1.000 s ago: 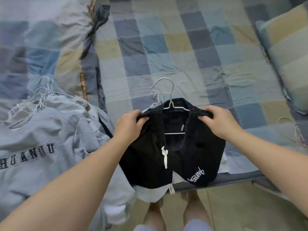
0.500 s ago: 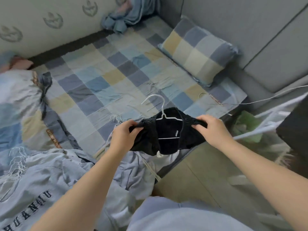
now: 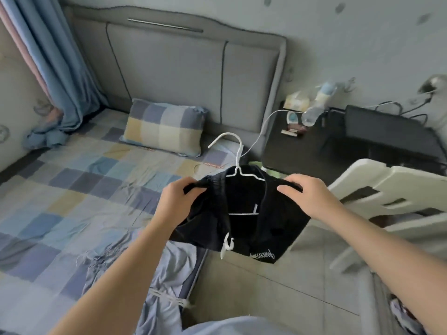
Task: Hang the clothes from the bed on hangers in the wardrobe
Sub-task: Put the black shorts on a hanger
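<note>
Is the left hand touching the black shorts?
Touching. In the head view the left hand grips the waistband of the black shorts.

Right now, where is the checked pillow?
In the head view, the checked pillow lies left of centre on the bed, by the grey headboard.

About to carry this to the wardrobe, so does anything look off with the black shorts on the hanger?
Slightly. The black shorts sit bunched on the white hanger, waistband crumpled where the left hand and right hand grip it, and a white drawstring dangles loose. No damage visible.
</note>
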